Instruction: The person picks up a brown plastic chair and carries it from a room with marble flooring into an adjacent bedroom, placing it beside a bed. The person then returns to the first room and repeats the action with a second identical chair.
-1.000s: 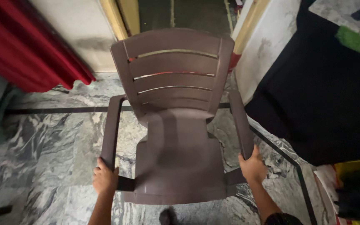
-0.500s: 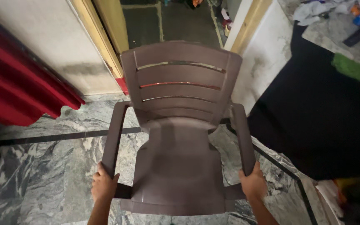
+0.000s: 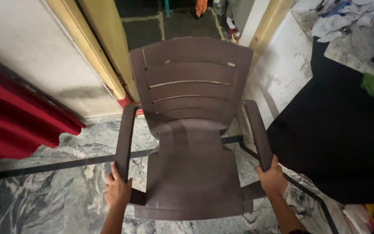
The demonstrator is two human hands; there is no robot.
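A brown plastic armchair (image 3: 193, 169) with a slatted back fills the middle of the view, its back toward a doorway. My left hand (image 3: 117, 190) grips the front end of the chair's left armrest. My right hand (image 3: 272, 178) grips the front end of the right armrest. The chair's legs are hidden under the seat, so I cannot tell whether it rests on the floor.
A doorway (image 3: 169, 21) with yellow wooden frames opens straight behind the chair. A red curtain (image 3: 18, 117) hangs at the left. A black cloth (image 3: 338, 130) drapes a surface at the right, with clutter on a counter (image 3: 360, 39) beyond. The floor (image 3: 44, 190) is grey marble.
The chair has moved forward toward the doorway with both hands still on its armrests. The door frames and the right-hand counter now show closer.
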